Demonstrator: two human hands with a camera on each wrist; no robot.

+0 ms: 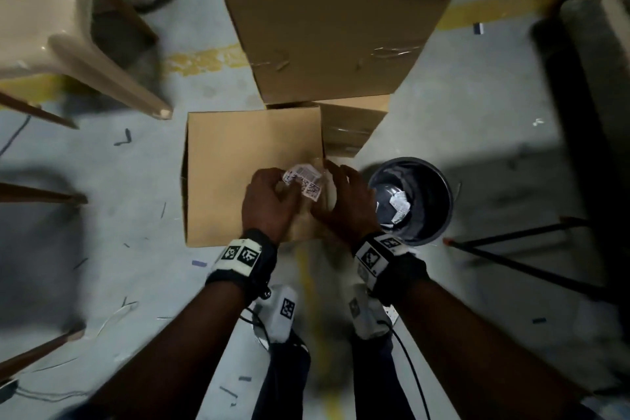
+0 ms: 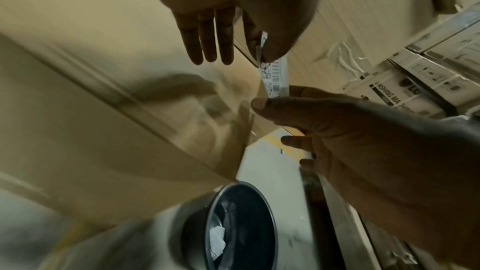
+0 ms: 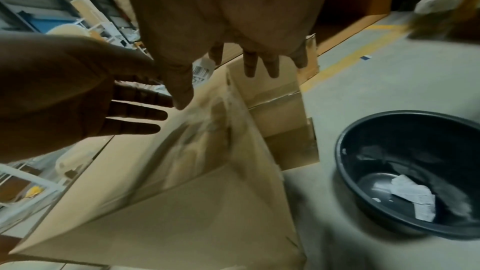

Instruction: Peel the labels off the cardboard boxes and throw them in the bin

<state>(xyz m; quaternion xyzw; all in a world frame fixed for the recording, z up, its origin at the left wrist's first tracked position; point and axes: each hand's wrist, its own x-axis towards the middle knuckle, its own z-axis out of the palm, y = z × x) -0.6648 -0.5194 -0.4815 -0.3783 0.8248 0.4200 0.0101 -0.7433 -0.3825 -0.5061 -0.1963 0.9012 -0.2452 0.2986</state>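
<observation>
Both hands, the left hand (image 1: 269, 201) and right hand (image 1: 347, 204), pinch one label (image 1: 304, 180) over the box (image 1: 231, 160); only wrist views show the crumpled paper's (image 3: 413, 198) texture inside the bin (image 1: 443, 177).

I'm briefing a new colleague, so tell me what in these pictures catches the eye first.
The white barcode label, pinched between the left hand and the right hand above the near cardboard box, draws the eye first. Just right of that box, a dark round bin stands on the floor with crumpled label paper inside. Behind them, a larger cardboard box fills the top of the head view.
</observation>
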